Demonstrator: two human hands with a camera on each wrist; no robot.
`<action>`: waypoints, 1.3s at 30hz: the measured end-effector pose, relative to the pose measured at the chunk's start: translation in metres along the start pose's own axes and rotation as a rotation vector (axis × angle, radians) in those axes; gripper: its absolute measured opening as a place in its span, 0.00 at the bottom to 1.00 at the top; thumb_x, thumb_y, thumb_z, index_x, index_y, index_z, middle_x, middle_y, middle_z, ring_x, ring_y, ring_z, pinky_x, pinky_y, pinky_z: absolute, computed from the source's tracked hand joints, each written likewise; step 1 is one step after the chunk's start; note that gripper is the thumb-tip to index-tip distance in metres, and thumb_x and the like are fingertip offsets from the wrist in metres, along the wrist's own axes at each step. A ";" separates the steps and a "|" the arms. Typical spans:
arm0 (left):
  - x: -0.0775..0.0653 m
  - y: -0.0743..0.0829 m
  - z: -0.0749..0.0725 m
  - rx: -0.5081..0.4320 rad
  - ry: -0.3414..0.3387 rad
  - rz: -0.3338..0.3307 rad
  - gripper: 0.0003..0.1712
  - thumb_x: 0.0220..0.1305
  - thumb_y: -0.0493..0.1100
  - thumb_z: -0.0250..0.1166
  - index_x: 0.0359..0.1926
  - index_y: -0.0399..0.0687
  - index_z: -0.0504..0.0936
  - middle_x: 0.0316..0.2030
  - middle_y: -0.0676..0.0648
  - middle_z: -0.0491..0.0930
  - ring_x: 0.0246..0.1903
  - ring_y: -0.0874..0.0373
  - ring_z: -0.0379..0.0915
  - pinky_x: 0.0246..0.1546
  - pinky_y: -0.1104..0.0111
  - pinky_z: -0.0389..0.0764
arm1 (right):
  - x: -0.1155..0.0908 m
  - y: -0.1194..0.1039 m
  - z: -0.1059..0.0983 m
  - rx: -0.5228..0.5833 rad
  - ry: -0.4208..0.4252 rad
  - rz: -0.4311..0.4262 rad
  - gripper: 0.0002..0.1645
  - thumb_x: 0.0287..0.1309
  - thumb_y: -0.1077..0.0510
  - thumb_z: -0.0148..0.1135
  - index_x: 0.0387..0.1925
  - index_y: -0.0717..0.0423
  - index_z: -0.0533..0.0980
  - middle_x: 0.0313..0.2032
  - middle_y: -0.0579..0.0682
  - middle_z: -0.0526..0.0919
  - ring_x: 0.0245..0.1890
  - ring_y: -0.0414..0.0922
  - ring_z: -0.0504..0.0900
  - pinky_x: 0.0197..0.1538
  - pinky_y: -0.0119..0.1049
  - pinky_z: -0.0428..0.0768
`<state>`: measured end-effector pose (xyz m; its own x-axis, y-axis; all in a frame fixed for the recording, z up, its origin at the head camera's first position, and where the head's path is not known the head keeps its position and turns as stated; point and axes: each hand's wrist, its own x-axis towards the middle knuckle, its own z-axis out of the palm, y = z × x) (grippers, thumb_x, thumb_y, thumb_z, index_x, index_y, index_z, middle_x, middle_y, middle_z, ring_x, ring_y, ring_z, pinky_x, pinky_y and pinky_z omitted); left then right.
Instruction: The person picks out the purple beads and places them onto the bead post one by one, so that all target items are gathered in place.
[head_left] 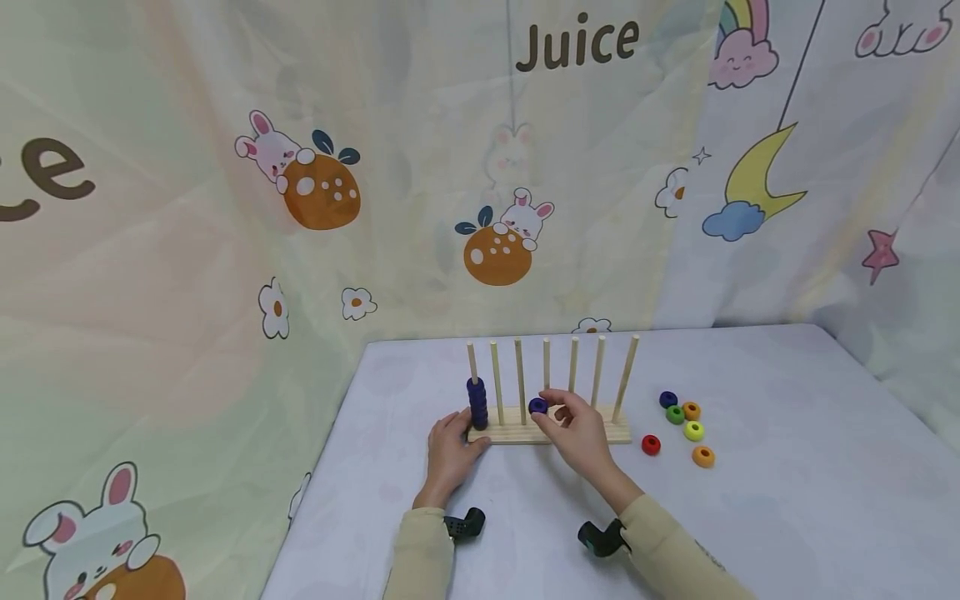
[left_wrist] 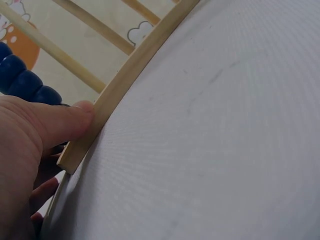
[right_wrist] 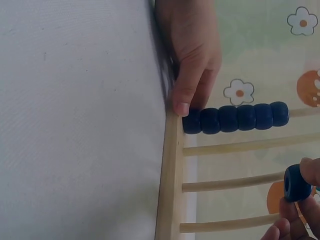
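Observation:
A wooden peg rack [head_left: 551, 433] with several upright pegs stands on the table. Dark blue beads [head_left: 477, 404] are stacked on its leftmost peg. My left hand [head_left: 450, 452] grips the left end of the base; in the left wrist view the thumb [left_wrist: 70, 120] presses the front edge while the other fingers go round behind, partly hidden. Between thumb and fingers, my right hand [head_left: 581, 433] pinches one blue bead [head_left: 537, 406] in front of the middle pegs. The right wrist view shows this held bead [right_wrist: 297, 183] off the pegs, its hole facing the base side.
Loose beads lie on the table right of the rack: a blue one [head_left: 668, 399], a green one [head_left: 675, 414], a yellow one [head_left: 693, 431], a red one [head_left: 651, 444] and two orange ones [head_left: 702, 456]. A printed curtain [head_left: 420, 167] hangs behind the table.

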<state>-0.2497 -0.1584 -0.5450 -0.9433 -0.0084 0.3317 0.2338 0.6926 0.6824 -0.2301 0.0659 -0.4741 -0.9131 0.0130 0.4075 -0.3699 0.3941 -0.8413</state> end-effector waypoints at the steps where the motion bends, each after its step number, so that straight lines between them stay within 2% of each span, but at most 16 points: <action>1: 0.000 0.000 0.000 -0.001 0.002 0.002 0.34 0.53 0.44 0.75 0.61 0.38 0.77 0.54 0.42 0.81 0.61 0.42 0.67 0.66 0.46 0.57 | 0.001 -0.001 0.000 -0.007 -0.005 0.004 0.20 0.51 0.61 0.73 0.47 0.60 0.81 0.41 0.51 0.84 0.33 0.43 0.76 0.33 0.28 0.76; 11: -0.002 0.000 0.004 0.035 0.077 0.072 0.34 0.50 0.41 0.75 0.58 0.35 0.78 0.51 0.39 0.83 0.57 0.40 0.69 0.62 0.45 0.60 | 0.011 -0.014 0.001 -0.014 -0.029 -0.041 0.17 0.53 0.60 0.73 0.45 0.56 0.81 0.40 0.49 0.84 0.33 0.43 0.77 0.33 0.29 0.76; 19: 0.000 0.002 0.002 0.000 0.010 -0.010 0.34 0.53 0.43 0.75 0.61 0.39 0.77 0.54 0.42 0.82 0.62 0.42 0.66 0.66 0.46 0.56 | 0.018 -0.023 0.003 -0.012 -0.036 -0.070 0.17 0.53 0.60 0.72 0.46 0.55 0.82 0.40 0.47 0.85 0.33 0.41 0.78 0.34 0.29 0.78; 24: 0.000 0.002 0.001 0.002 -0.004 -0.036 0.35 0.53 0.45 0.75 0.62 0.41 0.76 0.55 0.44 0.81 0.62 0.43 0.65 0.66 0.47 0.57 | 0.021 -0.027 0.004 0.014 -0.039 -0.092 0.16 0.54 0.61 0.72 0.46 0.56 0.82 0.39 0.48 0.85 0.32 0.42 0.79 0.34 0.30 0.78; 39: 0.000 0.003 0.000 0.008 -0.009 -0.049 0.35 0.54 0.46 0.74 0.63 0.42 0.76 0.57 0.44 0.80 0.63 0.44 0.65 0.66 0.47 0.57 | 0.034 -0.049 0.007 0.036 -0.053 -0.138 0.18 0.55 0.60 0.71 0.49 0.56 0.81 0.41 0.49 0.85 0.30 0.41 0.80 0.33 0.30 0.79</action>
<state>-0.2489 -0.1561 -0.5434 -0.9557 -0.0359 0.2921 0.1856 0.6970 0.6927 -0.2444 0.0405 -0.4214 -0.8607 -0.0879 0.5014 -0.4973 0.3560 -0.7912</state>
